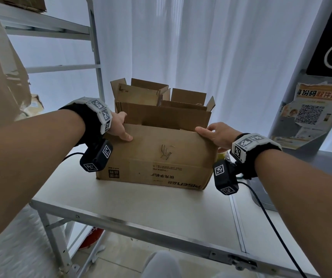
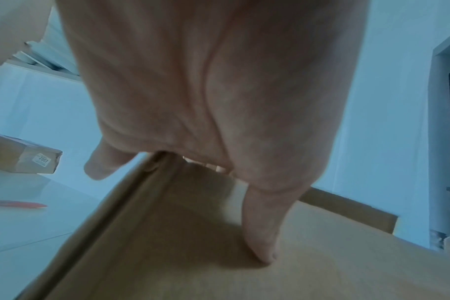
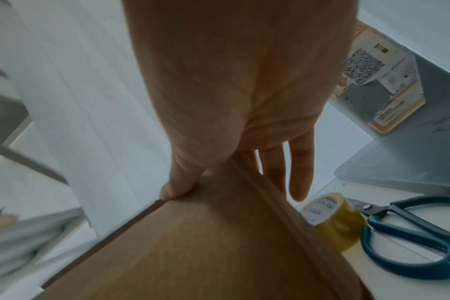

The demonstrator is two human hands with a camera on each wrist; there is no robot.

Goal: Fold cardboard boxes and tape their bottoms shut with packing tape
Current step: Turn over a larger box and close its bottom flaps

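A cardboard box (image 1: 157, 155) is stood on the white table (image 1: 161, 205), gripped at its upper corners: the left hand (image 1: 119, 127) is clamped at 10 o'clock, the right hand (image 1: 217, 135) at 2 o'clock, thumbs laid on the near panel. More boxes (image 1: 153, 93) are seen behind it at 12 o'clock. At 3 o'clock a tape roll (image 3: 331, 221) and scissors (image 3: 409, 231) are laid just beside the box.

Head cam: high, facing fwd/down over table (image 1: 161, 209), both forearms in frame. L wrist cam: close under palm, along fingers. R wrist cam: same, close. All three share cardboard box (image 1: 157, 157) (image 2: 219, 253) (image 3: 193, 243) top edge.
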